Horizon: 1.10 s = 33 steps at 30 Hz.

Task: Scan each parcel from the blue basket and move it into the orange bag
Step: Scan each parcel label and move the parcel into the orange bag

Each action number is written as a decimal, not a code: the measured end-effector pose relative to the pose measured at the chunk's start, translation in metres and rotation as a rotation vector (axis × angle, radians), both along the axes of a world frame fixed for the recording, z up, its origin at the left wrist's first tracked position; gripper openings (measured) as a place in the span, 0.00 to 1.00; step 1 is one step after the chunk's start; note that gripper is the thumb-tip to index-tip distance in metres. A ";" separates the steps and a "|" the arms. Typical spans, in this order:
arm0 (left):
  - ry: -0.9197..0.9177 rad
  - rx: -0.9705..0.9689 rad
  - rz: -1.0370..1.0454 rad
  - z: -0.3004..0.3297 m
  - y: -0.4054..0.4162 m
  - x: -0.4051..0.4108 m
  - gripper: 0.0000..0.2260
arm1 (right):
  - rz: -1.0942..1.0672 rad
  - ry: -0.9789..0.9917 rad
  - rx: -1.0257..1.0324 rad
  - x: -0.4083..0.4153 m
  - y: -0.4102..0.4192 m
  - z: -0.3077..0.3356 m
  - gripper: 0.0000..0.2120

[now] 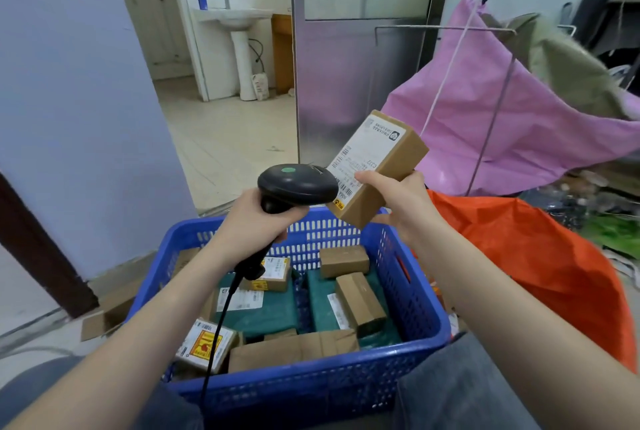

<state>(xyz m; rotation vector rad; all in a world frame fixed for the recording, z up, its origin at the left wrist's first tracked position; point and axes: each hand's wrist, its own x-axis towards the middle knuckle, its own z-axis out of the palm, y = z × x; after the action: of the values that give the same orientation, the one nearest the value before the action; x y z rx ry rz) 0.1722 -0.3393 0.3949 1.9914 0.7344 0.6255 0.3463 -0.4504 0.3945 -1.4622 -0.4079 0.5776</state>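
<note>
Scanning parcel clamped in right grip, long axis tilted up-right, scanner in left grip just left.

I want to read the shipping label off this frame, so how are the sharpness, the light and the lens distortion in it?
Head view: soft, even light, no hard glare on the white label; its large code reads, the fine print blurs. The scanner covers the label's lower left corner. Wide-angle bending shows at the edges: the forearms stretch and the blue basket bulges. The far sink looks washed out.
</note>
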 end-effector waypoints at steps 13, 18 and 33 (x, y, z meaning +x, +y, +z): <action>0.004 -0.061 -0.010 -0.002 -0.005 0.007 0.07 | -0.054 0.032 -0.013 0.009 -0.013 -0.004 0.35; -0.039 -0.078 0.014 -0.010 -0.008 0.021 0.08 | -0.075 0.060 -0.007 0.019 -0.016 -0.017 0.36; 0.073 -0.061 -0.072 -0.073 -0.039 0.138 0.09 | -0.362 0.119 -0.102 0.114 -0.077 -0.095 0.26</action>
<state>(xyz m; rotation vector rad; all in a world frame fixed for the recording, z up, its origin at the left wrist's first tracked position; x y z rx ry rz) 0.3104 -0.3785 0.3215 1.9839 0.7142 0.4844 0.4604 -0.5276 0.2997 -1.5452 -0.0169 0.3949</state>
